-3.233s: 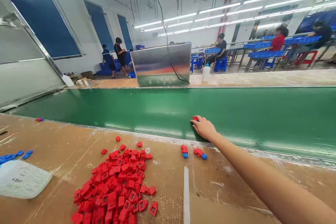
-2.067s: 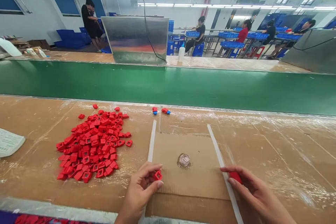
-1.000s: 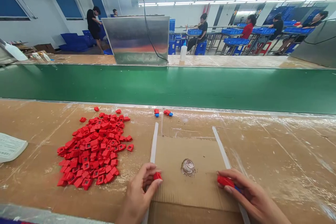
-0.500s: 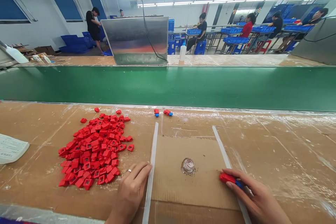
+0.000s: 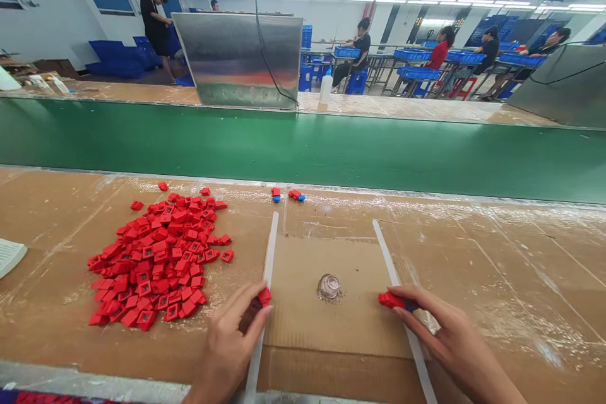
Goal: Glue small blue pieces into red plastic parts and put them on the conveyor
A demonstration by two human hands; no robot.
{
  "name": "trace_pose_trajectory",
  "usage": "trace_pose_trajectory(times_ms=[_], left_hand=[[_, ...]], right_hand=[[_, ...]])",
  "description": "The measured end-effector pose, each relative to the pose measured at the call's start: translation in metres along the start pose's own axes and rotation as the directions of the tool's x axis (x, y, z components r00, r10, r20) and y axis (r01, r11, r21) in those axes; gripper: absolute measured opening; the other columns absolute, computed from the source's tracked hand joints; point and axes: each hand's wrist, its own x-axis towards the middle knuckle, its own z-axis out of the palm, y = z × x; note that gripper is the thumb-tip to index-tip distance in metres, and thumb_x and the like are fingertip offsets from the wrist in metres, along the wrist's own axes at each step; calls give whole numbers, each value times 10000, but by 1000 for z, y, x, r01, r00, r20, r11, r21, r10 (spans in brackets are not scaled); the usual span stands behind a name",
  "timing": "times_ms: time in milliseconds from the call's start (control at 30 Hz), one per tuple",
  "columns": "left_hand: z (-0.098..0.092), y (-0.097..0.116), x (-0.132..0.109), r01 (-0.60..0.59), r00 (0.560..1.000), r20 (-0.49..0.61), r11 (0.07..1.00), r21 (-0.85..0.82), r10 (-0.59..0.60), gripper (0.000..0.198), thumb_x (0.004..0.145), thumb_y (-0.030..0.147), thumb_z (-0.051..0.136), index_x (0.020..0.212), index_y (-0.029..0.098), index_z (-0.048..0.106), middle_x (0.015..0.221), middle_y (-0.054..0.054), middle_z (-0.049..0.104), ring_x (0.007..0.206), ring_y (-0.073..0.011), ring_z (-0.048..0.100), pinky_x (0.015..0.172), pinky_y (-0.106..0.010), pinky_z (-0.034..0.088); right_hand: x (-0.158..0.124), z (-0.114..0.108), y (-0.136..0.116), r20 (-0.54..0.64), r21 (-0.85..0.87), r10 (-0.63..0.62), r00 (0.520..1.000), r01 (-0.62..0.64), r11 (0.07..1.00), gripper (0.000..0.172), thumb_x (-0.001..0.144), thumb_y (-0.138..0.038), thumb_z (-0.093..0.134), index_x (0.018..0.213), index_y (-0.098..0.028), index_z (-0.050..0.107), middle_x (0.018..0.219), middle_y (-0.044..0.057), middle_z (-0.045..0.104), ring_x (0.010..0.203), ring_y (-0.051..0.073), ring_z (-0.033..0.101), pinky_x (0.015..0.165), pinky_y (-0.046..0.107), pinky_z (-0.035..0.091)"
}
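Observation:
My left hand (image 5: 230,344) pinches a small red plastic piece (image 5: 264,296) at the left white strip (image 5: 267,265) of the cardboard pad (image 5: 331,322). My right hand (image 5: 445,341) grips a red and blue part (image 5: 392,300) by its end, close to the right white strip (image 5: 386,259). Between the hands a small round shiny fixture (image 5: 329,286) sits in the pad. A big pile of red pieces (image 5: 161,252) lies to the left of my left hand.
Two red and blue assembled parts (image 5: 288,195) lie near the green conveyor belt (image 5: 303,145). Beyond the belt stand a metal box (image 5: 237,60) and a white bottle (image 5: 324,87). A paper sheet (image 5: 8,255) lies far left. Several people work at distant tables.
My right hand came back from the belt and took up a red and blue part. My left hand dipped to the pile's edge and now holds a red piece again.

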Motion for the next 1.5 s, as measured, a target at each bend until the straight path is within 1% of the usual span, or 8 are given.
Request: trace_pose_trajectory(times_ms=[67, 200, 300, 533, 833, 1200, 1367, 1500], left_hand=[[16, 13, -6, 132, 991, 58, 963, -234, -122, 288, 830, 295, 712, 1113, 249, 745, 975, -59, 763, 826, -216, 712, 763, -277, 575], [47, 27, -19, 374, 927, 254, 709, -598, -275, 294, 783, 335, 767, 1055, 224, 768, 857, -54, 769, 785, -195, 702, 725, -246, 563], [55, 26, -23, 416, 909, 290, 607, -677, -300, 298, 747, 317, 810, 1023, 208, 779, 877, -62, 774, 807, -187, 690, 744, -239, 547], [52, 15, -28, 432, 899, 328, 460, -776, -291, 298, 745, 292, 832, 1024, 217, 763, 853, -31, 753, 773, -136, 654, 738, -206, 520], [51, 18, -30, 471, 880, 377, 435, -767, -289, 332, 774, 320, 809, 1068, 183, 740, 837, -33, 718, 764, -144, 651, 717, -226, 518], [50, 17, -28, 456, 887, 374, 388, -801, -270, 308, 746, 283, 838, 1032, 197, 765, 820, -17, 745, 756, -119, 655, 732, -200, 512], [49, 18, -29, 460, 884, 387, 342, -820, -260, 319, 734, 264, 849, 1033, 193, 765, 841, -27, 763, 769, -129, 686, 760, -216, 530], [49, 19, -29, 459, 884, 392, 307, -834, -255, 331, 728, 255, 854, 1042, 197, 764, 855, -30, 771, 775, -135, 706, 767, -221, 539]], right_hand=[[10, -2, -12, -10, 7, -17, 1000, 17, 1000, 263, 990, -455, 536, 1094, -255, 673, 1040, 48, 734, 941, 257, 700, 792, 348, 580], [32, 2, -38, -5, 5, -119, 993, 119, 993, 214, 1006, -414, 535, 1091, -255, 650, 1033, 45, 714, 926, 235, 686, 772, 323, 559], [41, 11, -48, 51, 4, -197, 979, 197, 980, 209, 1034, -386, 492, 1105, -237, 620, 1040, 69, 690, 938, 234, 666, 784, 334, 542], [42, 22, -49, 99, -56, -231, 968, 238, 970, 226, 1055, -371, 445, 1134, -228, 601, 1069, 78, 666, 960, 237, 656, 793, 335, 536], [44, 24, -53, 117, -63, -248, 962, 256, 965, 227, 1066, -366, 431, 1126, -225, 598, 1060, 71, 659, 940, 224, 650, 775, 330, 525], [45, 26, -53, 117, -60, -283, 952, 291, 955, 160, 1064, -323, 472, 1150, -235, 574, 1063, 44, 637, 949, 202, 626, 800, 314, 490], [48, 22, -62, 43, -93, -322, 946, 325, 941, 154, 1057, -300, 489, 1157, -226, 580, 1074, 45, 638, 964, 196, 621, 822, 301, 480], [42, 22, -73, -60, -34, -270, 961, 269, 963, 194, 1038, -301, 520, 1208, -231, 580, 1110, 48, 627, 972, 195, 618, 834, 288, 482]])
